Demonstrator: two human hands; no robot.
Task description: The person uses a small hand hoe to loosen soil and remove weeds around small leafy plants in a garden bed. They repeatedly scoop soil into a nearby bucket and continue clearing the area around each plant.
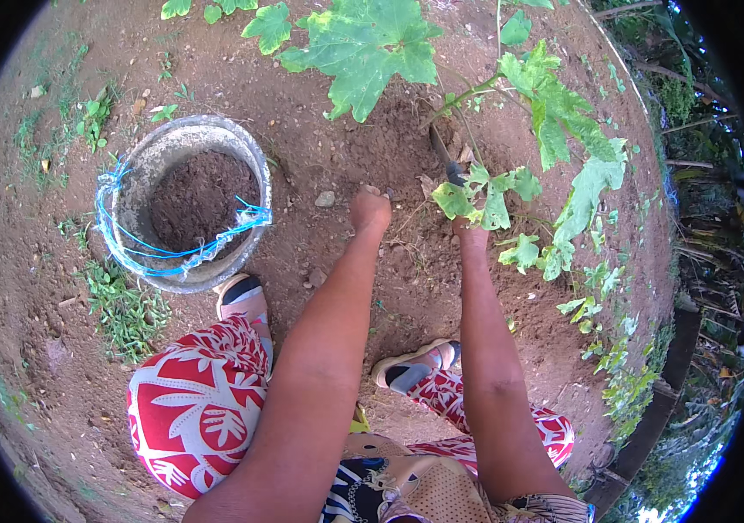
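My right hand [467,225] is partly hidden behind a lobed green leaf [493,202]. It grips the dark handle of a narrow-bladed digging tool [455,172], possibly a trowel or knife. The blade slants into loosened brown soil close to the base of the plant's green stem [454,104]. To the left of it, my left hand [371,208] is curled into a fist low over the soil; I see nothing in it, though its palm side is hidden. A small grey stone [325,199] lies just left of that fist.
A worn round bucket [257,157] with dark soil [199,196] inside and a blue cord handle [215,247] stands at left. Broad leaves [372,49] overhang the far side. My shoes [421,363] flank the work. Weeds [124,310] grow near the bucket; dense foliage borders the right.
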